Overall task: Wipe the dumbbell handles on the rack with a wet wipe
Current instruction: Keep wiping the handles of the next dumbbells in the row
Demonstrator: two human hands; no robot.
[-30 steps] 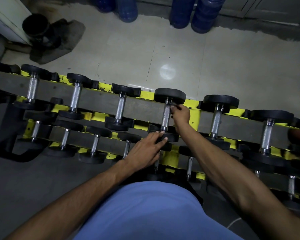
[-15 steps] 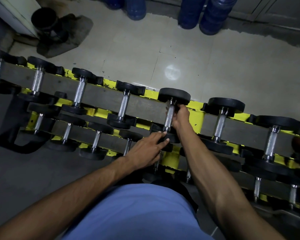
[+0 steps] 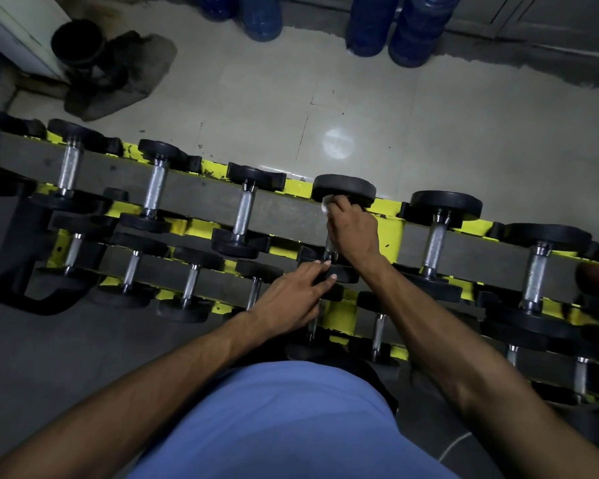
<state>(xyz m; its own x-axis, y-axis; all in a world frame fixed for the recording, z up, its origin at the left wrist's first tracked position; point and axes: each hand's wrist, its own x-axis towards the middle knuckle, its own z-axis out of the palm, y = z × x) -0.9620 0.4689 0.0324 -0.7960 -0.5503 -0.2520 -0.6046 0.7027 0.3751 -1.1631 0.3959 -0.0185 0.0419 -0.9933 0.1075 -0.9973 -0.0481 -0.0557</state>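
Right hand curled forward; left hand flat, fingers straight.

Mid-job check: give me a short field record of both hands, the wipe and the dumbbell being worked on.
dumbbell in work: dumbbell on the top row of the rack
right hand: curled round the handle, holding the wet wipe against it
wet wipe: white, showing at the fingertips near the far head
left hand: fingers straight, resting on the near head
neighbours: dumbbells on both sides, no hand on them
behind rack: blue water bottles on the floor
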